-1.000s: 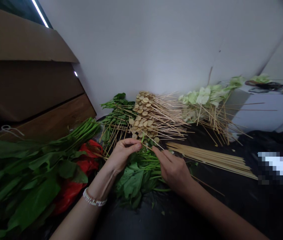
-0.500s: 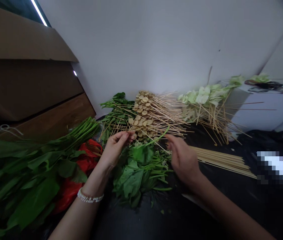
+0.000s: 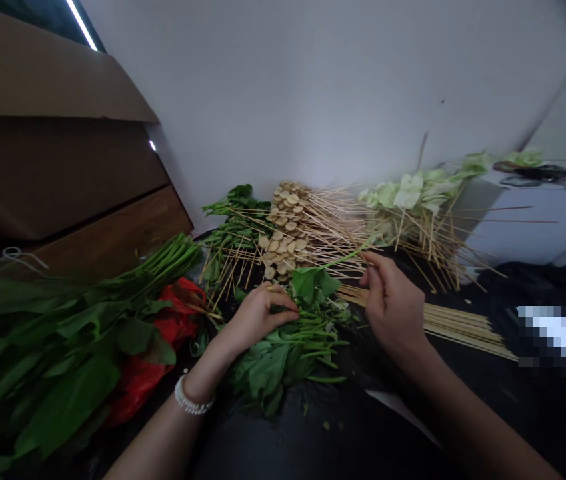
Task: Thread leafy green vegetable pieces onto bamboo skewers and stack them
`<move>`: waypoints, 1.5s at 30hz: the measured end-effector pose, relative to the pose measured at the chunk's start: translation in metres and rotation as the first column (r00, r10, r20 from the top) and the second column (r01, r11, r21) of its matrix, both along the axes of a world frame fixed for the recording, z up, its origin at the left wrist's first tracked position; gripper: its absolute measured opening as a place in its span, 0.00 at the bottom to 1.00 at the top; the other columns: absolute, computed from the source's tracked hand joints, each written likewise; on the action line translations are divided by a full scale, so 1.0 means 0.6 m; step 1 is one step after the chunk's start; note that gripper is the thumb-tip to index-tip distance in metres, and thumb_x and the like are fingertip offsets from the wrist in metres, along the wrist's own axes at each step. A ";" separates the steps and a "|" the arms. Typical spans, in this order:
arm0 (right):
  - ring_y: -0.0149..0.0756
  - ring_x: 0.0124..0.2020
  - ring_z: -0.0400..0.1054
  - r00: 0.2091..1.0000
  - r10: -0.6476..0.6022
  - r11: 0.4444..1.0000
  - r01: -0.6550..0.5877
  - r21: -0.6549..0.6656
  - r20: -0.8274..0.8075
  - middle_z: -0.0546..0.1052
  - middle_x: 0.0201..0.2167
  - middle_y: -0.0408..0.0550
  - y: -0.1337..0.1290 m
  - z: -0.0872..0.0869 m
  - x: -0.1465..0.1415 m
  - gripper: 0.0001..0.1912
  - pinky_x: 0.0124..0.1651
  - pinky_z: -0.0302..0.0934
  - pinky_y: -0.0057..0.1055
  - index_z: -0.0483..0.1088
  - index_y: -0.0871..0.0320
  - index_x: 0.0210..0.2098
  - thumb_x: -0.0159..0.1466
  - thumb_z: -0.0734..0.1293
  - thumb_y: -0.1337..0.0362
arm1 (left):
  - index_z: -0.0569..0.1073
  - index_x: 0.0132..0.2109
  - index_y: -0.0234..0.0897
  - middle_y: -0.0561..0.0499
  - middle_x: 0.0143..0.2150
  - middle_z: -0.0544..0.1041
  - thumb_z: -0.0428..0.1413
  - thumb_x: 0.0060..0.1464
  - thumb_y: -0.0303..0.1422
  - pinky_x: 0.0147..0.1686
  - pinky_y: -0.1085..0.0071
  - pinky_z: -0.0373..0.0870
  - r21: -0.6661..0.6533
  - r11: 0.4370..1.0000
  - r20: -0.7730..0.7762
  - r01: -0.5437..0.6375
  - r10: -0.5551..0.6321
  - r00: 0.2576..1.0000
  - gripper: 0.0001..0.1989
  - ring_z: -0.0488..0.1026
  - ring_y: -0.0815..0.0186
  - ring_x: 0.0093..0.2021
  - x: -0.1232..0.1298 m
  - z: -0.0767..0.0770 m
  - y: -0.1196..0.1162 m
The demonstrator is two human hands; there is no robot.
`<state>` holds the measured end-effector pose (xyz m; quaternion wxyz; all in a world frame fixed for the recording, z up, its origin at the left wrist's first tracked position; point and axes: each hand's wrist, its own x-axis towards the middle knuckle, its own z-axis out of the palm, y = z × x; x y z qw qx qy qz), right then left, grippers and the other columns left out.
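A: Where is the leafy stem [image 3: 313, 283]?
B: Above the middle of the black bench [image 3: 253, 443], its broad leaf over a pile of cut greens [image 3: 267, 367] and its thin stalk slanting up to the right hand [image 3: 395, 303]

A: And the hands?
B: Apart. The right hand pinches the stalk's tip between thumb and fingers; the left hand [image 3: 257, 313], a pale beaded bracelet [image 3: 193, 400] at its wrist, reaches with bent fingers over the pile. Whether it grips anything, I cannot tell

A: What lies just beyond?
B: Skewers of round, pale slices [image 3: 285, 247], stacked toward the bench's far edge, sticks pointing right. To their left sit skewered greens [image 3: 235, 227]; to their right, skewers of pale green leaves [image 3: 407, 190] with sticks jutting several ways

A: Nearer the right edge?
B: A bundle of bare sticks [image 3: 467, 330] lies flat, partly hidden behind the right hand, with dark, crumpled material [image 3: 533, 287] past it

A: The left side?
B: Large leafy greens [image 3: 63, 373] spread toward the near left corner, stems angled up toward the middle, a red bag [image 3: 137, 390] showing beside and beneath them. Behind stands a brown cardboard box [image 3: 53, 173], and a pale wall [image 3: 313, 87] rises beyond the bench's far edge
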<state>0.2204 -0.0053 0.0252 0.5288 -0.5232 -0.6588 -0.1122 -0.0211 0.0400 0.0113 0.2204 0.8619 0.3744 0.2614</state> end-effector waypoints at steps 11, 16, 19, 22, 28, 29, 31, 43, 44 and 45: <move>0.34 0.37 0.73 0.979 0.131 0.989 -0.141 0.054 0.158 0.78 0.39 0.51 -0.013 -0.016 -0.028 0.15 0.39 0.66 0.29 0.67 0.63 0.52 0.68 0.57 0.72 | 0.80 0.38 0.40 0.48 0.38 0.77 0.59 0.54 0.32 0.44 0.66 0.64 0.134 0.990 -0.149 0.042 -0.021 0.989 0.05 0.71 0.59 0.44 0.014 -0.003 -0.014; 0.32 0.36 0.73 0.980 0.133 0.979 -0.153 0.135 0.148 0.78 0.39 0.51 -0.022 -0.010 -0.030 0.15 0.38 0.65 0.27 0.67 0.62 0.52 0.67 0.58 0.74 | 0.75 0.41 0.37 0.50 0.36 0.78 0.57 0.55 0.34 0.41 0.69 0.66 0.005 0.960 0.284 -0.281 0.269 0.920 0.08 0.73 0.64 0.37 -0.008 0.008 0.003; 0.32 0.33 0.72 0.975 0.156 0.970 -0.181 0.162 0.156 0.78 0.36 0.50 -0.028 -0.004 -0.031 0.16 0.34 0.64 0.27 0.66 0.62 0.53 0.66 0.58 0.74 | 0.73 0.51 0.37 0.50 0.36 0.78 0.58 0.54 0.36 0.40 0.70 0.67 -0.109 0.891 0.511 -0.441 0.431 0.744 0.18 0.73 0.65 0.37 -0.023 0.016 0.015; 0.32 0.29 0.70 0.958 0.220 0.959 -0.247 0.138 0.186 0.77 0.32 0.48 -0.032 -0.005 -0.034 0.17 0.32 0.63 0.27 0.66 0.61 0.53 0.66 0.58 0.74 | 0.73 0.53 0.36 0.49 0.36 0.78 0.62 0.49 0.37 0.37 0.72 0.67 -0.346 0.896 0.665 -0.277 0.443 0.602 0.23 0.72 0.66 0.35 -0.021 0.022 0.016; 0.34 0.34 0.71 0.915 0.270 0.962 -0.268 -0.046 0.301 0.77 0.34 0.51 -0.028 -0.026 -0.046 0.20 0.37 0.64 0.28 0.66 0.62 0.56 0.66 0.56 0.75 | 0.80 0.44 0.35 0.55 0.26 0.70 0.65 0.46 0.40 0.20 0.79 0.51 -0.553 0.831 0.715 0.056 0.439 0.544 0.18 0.58 0.77 0.22 0.010 0.025 -0.006; 0.34 0.33 0.71 0.911 0.267 0.964 -0.257 -0.073 0.316 0.77 0.34 0.51 -0.027 -0.028 -0.048 0.20 0.36 0.64 0.28 0.67 0.63 0.55 0.66 0.56 0.75 | 0.80 0.43 0.35 0.55 0.26 0.70 0.65 0.46 0.40 0.20 0.79 0.50 -0.561 0.824 0.713 0.072 0.438 0.548 0.17 0.57 0.77 0.22 0.014 0.024 -0.008; 0.34 0.32 0.71 0.907 0.260 0.966 -0.240 -0.100 0.330 0.76 0.32 0.51 -0.027 -0.031 -0.051 0.20 0.35 0.64 0.27 0.68 0.64 0.54 0.66 0.55 0.74 | 0.81 0.42 0.35 0.54 0.27 0.71 0.66 0.45 0.40 0.21 0.80 0.52 -0.587 0.803 0.702 0.101 0.443 0.557 0.17 0.59 0.77 0.23 0.017 0.024 -0.011; 0.33 0.31 0.71 0.915 0.231 0.970 -0.191 -0.150 0.330 0.76 0.31 0.51 -0.028 -0.035 -0.055 0.21 0.34 0.66 0.27 0.68 0.64 0.55 0.66 0.54 0.74 | 0.81 0.42 0.37 0.52 0.28 0.74 0.66 0.45 0.39 0.22 0.78 0.54 -0.634 0.767 0.663 0.101 0.471 0.582 0.16 0.61 0.76 0.24 0.022 0.032 -0.023; 0.33 0.31 0.71 0.915 0.232 0.970 -0.192 -0.151 0.331 0.76 0.32 0.51 -0.028 -0.035 -0.055 0.21 0.34 0.66 0.27 0.68 0.64 0.54 0.66 0.54 0.74 | 0.81 0.41 0.37 0.53 0.28 0.74 0.66 0.45 0.39 0.22 0.78 0.54 -0.631 0.769 0.664 0.103 0.466 0.584 0.16 0.60 0.76 0.24 0.022 0.032 -0.023; 0.33 0.31 0.71 0.914 0.233 0.970 -0.192 -0.152 0.333 0.76 0.32 0.51 -0.028 -0.036 -0.055 0.21 0.34 0.66 0.27 0.68 0.64 0.54 0.66 0.54 0.74 | 0.81 0.41 0.37 0.53 0.28 0.74 0.66 0.45 0.39 0.22 0.78 0.54 -0.629 0.770 0.665 0.106 0.462 0.586 0.16 0.60 0.76 0.24 0.021 0.032 -0.023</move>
